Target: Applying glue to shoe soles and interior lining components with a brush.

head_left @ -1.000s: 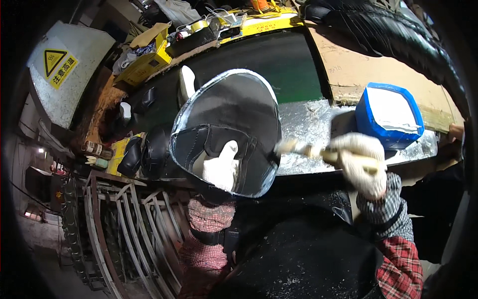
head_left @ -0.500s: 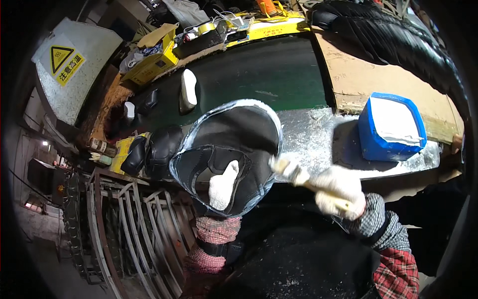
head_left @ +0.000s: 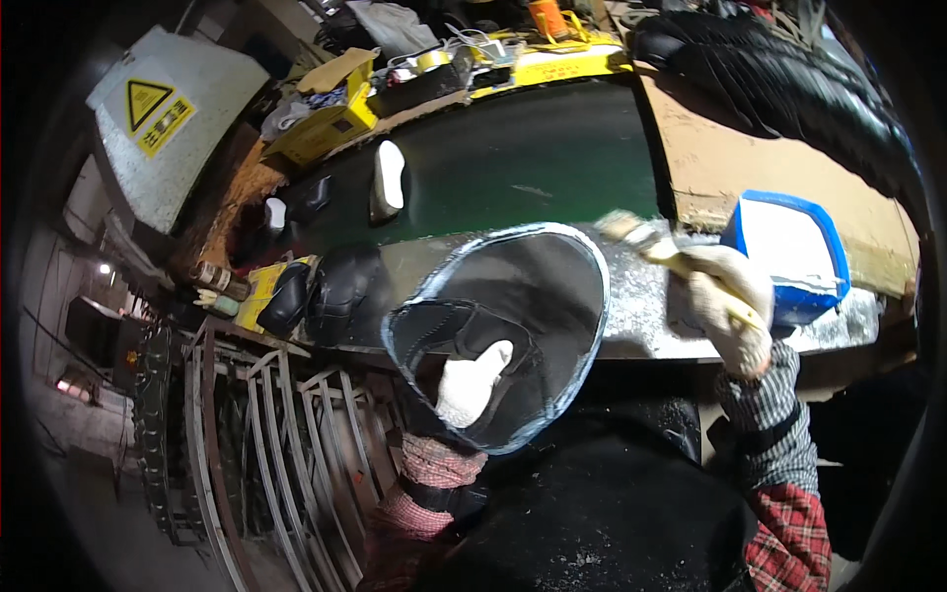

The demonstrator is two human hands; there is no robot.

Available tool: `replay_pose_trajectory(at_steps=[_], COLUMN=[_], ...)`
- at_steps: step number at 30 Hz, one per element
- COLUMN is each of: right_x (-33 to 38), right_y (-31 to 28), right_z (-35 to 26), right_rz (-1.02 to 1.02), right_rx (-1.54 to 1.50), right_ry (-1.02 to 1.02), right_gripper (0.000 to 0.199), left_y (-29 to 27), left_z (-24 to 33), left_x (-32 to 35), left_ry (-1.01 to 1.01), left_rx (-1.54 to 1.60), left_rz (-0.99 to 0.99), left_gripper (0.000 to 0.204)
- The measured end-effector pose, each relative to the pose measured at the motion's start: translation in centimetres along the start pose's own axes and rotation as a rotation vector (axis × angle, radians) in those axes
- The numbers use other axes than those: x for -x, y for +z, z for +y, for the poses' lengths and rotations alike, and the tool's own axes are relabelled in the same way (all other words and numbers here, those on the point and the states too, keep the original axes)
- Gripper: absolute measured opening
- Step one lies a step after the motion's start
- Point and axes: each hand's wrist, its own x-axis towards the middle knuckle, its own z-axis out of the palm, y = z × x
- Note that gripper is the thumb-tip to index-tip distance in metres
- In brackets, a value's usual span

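Observation:
My left hand [head_left: 471, 387], in a white glove, grips a black shoe upper [head_left: 552, 286] from its near side, thumb inside the opening. The upper's wide edge carries a whitish coating all round. My right hand [head_left: 730, 301], also gloved, is closed round the pale handle of a brush [head_left: 636, 235]. The bristles, whitish and worn, point left, just beyond the upper's right edge and apart from it. Right behind that hand stands a blue tub [head_left: 801, 308] filled with white paste or liquid.
A dark green conveyor belt [head_left: 493, 148] bears shoes on lasts, one with a white sole [head_left: 391, 178]. Black shoe parts [head_left: 345, 296] lie at the belt's near left. A metal rack [head_left: 281, 434] stands lower left, a grey hood [head_left: 187, 118] above. Stacked black uppers [head_left: 769, 74] rest on cardboard.
My right hand has drawn the brush away from the upper's edge, up and to the right toward the blue tub. The upper has shifted right in view and turned a little.

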Motion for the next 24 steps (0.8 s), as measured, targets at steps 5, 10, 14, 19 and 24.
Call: replay_pose_trajectory(at_steps=[5,10,14,19,24], right_x=[-3.4,-4.5,-2.3,1.3,0.0], right_y=[2.7,7.4,7.4,6.1,6.9], right_z=[-7.0,-5.0,-0.6,1.4,1.9], right_rz=[-0.630,-0.493,-0.096,-0.081,-0.156], right_rx=[-0.092,-0.580,0.001,-0.036,0.088], right_ry=[-0.360,0.294,0.006,0.293,0.324], right_gripper=[0.027,0.027,0.022,0.019,0.024], left_y=[-1.9,-3.3,-4.2,-6.0,-8.4], left_z=[-0.5,-2.7,-0.3,0.7,2.0], left_x=[-1.2,-0.7,-0.3,-8.4,-22.9], left_ry=[-0.168,0.781,-0.009,0.392,0.686], left_rx=[-0.461,-1.101,-0.141,-0.501,-0.605], left_rz=[-0.013,0.031,0.042,0.083,0.069], left_gripper=[0.020,0.032,0.030,0.040,0.055])
